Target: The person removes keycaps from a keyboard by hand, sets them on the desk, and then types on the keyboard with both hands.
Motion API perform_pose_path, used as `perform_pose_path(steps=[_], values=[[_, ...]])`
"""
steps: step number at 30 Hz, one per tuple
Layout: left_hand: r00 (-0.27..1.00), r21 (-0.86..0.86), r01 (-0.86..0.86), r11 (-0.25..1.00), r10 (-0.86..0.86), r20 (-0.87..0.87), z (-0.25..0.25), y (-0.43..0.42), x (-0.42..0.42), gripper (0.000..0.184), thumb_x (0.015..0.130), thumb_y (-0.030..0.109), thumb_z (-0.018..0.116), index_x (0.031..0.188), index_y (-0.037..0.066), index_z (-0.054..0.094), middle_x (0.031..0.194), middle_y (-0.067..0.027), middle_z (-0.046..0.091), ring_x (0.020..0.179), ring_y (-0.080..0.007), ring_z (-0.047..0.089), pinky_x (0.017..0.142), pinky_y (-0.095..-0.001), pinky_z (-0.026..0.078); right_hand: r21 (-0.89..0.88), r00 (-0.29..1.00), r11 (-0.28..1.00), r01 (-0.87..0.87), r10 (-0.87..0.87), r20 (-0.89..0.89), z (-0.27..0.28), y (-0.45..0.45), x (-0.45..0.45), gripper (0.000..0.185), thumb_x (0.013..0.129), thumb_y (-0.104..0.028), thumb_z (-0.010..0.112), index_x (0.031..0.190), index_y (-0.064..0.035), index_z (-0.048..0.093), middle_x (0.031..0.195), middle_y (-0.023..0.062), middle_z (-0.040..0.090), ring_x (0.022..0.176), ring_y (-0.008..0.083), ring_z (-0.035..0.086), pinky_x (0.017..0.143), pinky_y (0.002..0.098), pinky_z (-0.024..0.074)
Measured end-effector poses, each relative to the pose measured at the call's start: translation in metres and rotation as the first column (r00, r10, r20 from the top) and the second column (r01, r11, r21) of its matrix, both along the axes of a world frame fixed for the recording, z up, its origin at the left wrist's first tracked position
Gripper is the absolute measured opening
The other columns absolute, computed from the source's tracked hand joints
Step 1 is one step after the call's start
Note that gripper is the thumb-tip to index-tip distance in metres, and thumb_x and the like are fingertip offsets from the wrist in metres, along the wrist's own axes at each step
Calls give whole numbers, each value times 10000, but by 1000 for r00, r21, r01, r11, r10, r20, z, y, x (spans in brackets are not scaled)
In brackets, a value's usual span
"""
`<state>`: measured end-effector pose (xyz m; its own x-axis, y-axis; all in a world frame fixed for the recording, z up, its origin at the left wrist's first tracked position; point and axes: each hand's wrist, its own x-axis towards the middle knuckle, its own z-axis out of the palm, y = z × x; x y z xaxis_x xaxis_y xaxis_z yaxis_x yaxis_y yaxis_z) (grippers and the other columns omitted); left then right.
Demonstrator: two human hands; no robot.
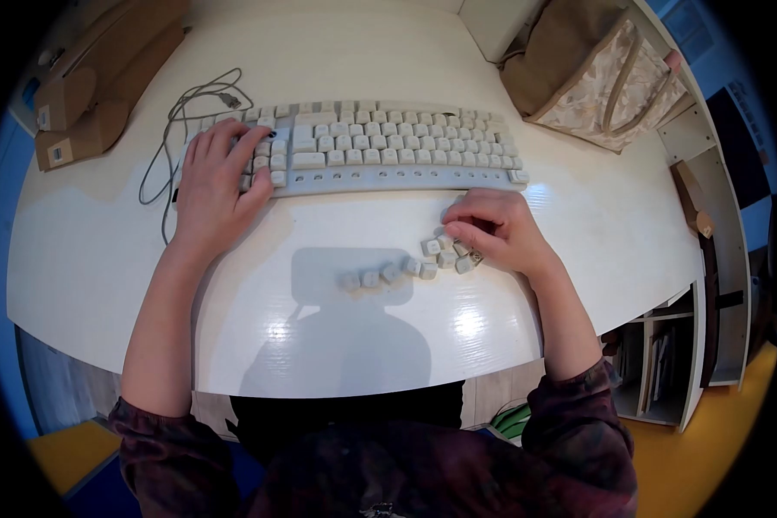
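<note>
A pale keyboard [354, 180] lies on the white desk, its nearest row stripped of most keycaps so that the key mounts show. Across its left end rests my left hand [214, 177], fingers apart and touching the keys. My right hand [501, 224] is just below the keyboard's right part, with thumb and forefinger pinched together. Whatever may be between those fingertips is hidden. Beneath and beside that hand sits a small pile of loose keycaps [446, 258]. Several more keycaps [369, 279] trail off in a row to the left.
A grey cable [171, 129] loops on the desk [337, 345] left of the keyboard. Brown cardboard [86, 104] stands at the back left. A brown and patterned bag [604, 82] is at the back right. Shelves [660, 363] stand beyond the desk's right edge.
</note>
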<state>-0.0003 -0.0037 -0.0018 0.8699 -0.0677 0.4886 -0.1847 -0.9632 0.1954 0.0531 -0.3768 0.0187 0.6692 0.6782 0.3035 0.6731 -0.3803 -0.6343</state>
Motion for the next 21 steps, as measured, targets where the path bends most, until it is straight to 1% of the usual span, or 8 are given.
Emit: perform_pose_path(steps=[3, 6, 9, 12, 15, 18, 21], values=[[1000, 5, 1, 1000, -1, 3, -1, 0, 0, 483, 902, 203, 602, 1372, 94, 610, 1401, -143, 552, 1365, -356, 469, 1174, -463, 358, 62, 1000, 998, -10, 9, 6, -1, -5, 1, 107, 897, -101, 761, 907, 6, 768, 799, 98, 712, 705, 216, 659, 645, 321, 514], [1000, 2, 0, 1000, 0, 3, -1, 1, -1, 485, 903, 202, 602, 1375, 93, 609, 1407, -143, 547, 1369, -352, 464, 1175, -461, 357, 184, 954, 951, 248, -273, 123, 1, -15, 9, 137, 939, -118, 740, 933, 16, 764, 833, 95, 721, 759, 191, 664, 690, 296, 511], [1000, -9, 7, 1000, -7, -6, 0, 1, -1, 487, 904, 202, 605, 1379, 93, 607, 1412, -143, 544, 1372, -349, 461, 1178, -460, 354, 325, 843, 796, 511, -538, -8, -4, -32, 28, 181, 998, -157, 699, 995, 12, 762, 849, 86, 712, 798, 181, 650, 741, 293, 502], [1000, -19, 10, 1000, -11, -19, 1, 1, -1, 489, 905, 202, 607, 1382, 93, 604, 1416, -142, 542, 1374, -348, 459, 1180, -458, 351, 331, 750, 727, 601, -656, 81, -15, -53, 51, 295, 1033, -290, 671, 1019, -1, 727, 837, 79, 689, 800, 179, 628, 757, 301, 486], [1000, -22, 11, 1000, -11, -21, 0, 2, -1, 491, 907, 202, 610, 1386, 96, 602, 1418, -141, 541, 1373, -349, 458, 1181, -456, 350, 9, 641, 642, 766, -764, -73, -9, -65, 54, 449, 981, -483, 696, 997, -35, 687, 801, 65, 665, 765, 184, 616, 729, 328, 484], [1000, -28, 9, 1000, -10, -23, 0, 2, -1, 493, 909, 204, 612, 1391, 101, 600, 1418, -143, 541, 1372, -350, 459, 1179, -456, 352, -160, 664, 649, 744, -745, 63, -7, -60, 49, 549, 902, -609, 727, 989, -71, 659, 777, 50, 651, 744, 187, 614, 699, 336, 481], [1000, -30, 5, 1000, -6, -22, 0, 2, -1, 496, 909, 204, 613, 1396, 106, 600, 1416, -145, 542, 1371, -352, 459, 1178, -457, 352, -178, 669, 650, 739, -739, 80, -3, -49, 42, 559, 863, -619, 758, 987, -84, 655, 755, 42, 639, 726, 205, 611, 680, 355, 484]])
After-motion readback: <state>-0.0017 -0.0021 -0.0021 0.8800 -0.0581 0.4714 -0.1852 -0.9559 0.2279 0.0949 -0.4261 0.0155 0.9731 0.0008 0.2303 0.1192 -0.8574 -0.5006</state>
